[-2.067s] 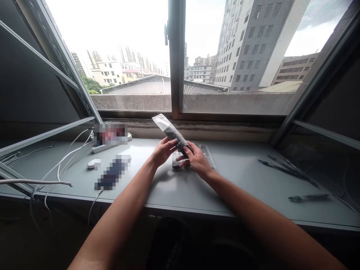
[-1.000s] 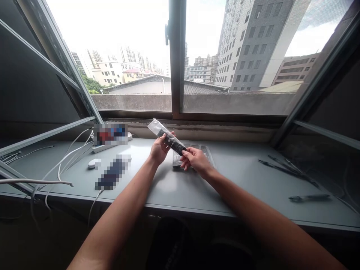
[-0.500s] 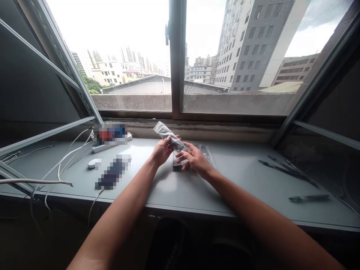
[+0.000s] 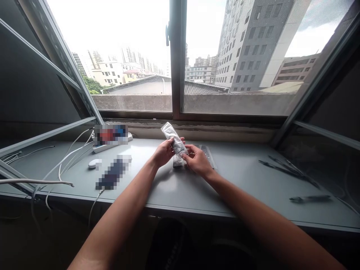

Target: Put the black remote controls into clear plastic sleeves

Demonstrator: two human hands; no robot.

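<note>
A narrow clear plastic packet (image 4: pixel 172 137) with something dark inside is held up at a slant above the desk. My left hand (image 4: pixel 164 153) grips its middle, thumb on the front and fingers behind. The lower end is pinched between the thumb and fingers of my right hand (image 4: pixel 197 160). What lies inside the plastic is too small to make out. Beneath and behind my hands, other dark things in clear plastic (image 4: pixel 207 153) lie on the desk, partly hidden by my right hand.
White cables (image 4: pixel 60 165) run along the left of the grey desk (image 4: pixel 242 187), near a white power strip (image 4: pixel 112 143), a small white rounded case (image 4: pixel 93 164) and a blurred-out phone-like item (image 4: pixel 112 174). At right lie a pen (image 4: pixel 309 198) and thin dark tools (image 4: pixel 284 168). Metal frame bars slope on both sides.
The packet has turned steeper, its upper end shifting right. My right fingers have drawn in around its lower end, and my left hand has moved slightly right.
</note>
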